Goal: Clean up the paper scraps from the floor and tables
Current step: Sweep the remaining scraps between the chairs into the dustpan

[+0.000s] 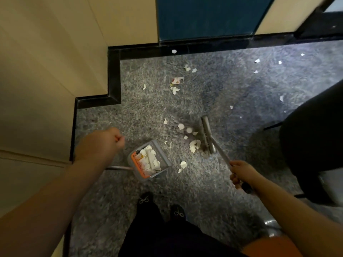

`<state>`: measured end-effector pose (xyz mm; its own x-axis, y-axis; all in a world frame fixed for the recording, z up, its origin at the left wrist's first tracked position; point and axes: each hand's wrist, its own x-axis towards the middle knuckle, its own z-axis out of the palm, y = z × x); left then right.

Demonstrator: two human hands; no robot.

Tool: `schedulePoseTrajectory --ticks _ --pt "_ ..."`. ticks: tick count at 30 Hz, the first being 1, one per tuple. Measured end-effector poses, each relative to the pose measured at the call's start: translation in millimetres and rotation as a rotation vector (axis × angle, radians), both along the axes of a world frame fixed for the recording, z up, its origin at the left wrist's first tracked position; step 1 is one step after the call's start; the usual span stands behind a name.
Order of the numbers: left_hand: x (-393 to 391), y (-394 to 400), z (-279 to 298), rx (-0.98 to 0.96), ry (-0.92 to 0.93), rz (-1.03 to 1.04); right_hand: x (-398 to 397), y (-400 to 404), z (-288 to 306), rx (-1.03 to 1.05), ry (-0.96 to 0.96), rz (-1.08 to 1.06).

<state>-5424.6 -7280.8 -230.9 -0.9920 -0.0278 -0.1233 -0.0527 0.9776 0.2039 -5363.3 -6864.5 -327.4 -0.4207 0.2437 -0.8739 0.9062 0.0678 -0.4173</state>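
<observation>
White paper scraps (194, 145) lie scattered over the grey speckled floor, with another cluster (175, 84) farther off and a few near the right edge. A grey dustpan (164, 158) with an orange inner edge stands on the floor, holding several scraps. My left hand (104, 143) is curled in a fist above it, gripping the top of the dustpan's long handle (118, 167). My right hand (239, 174) grips the broom handle. The grey broom head (206, 134) rests on the floor just right of a small pile of scraps.
A beige wall with a black baseboard (114, 78) steps around the left side. A dark blue door (206, 17) is at the back. A black chair (315, 145) stands close on the right. My dark shoes (178, 213) are below the dustpan.
</observation>
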Motion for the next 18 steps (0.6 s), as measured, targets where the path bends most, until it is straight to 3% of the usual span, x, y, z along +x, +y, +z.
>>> schedulePoseTrajectory --ticks 6,11,18 --pt "-61.5 12.4 -12.2 -0.075 -0.007 -0.101 -38.5 -1.7 -19.0 0.112 -0.034 0.046" --pt "-96.9 14.5 -16.7 -0.011 -0.023 -0.143 -69.0 -30.2 -36.7 0.169 -0.103 0.182" --pt "-113.3 18.8 -17.6 -0.013 0.004 -0.185 -57.6 -94.9 -35.0 -0.005 -0.161 0.233"
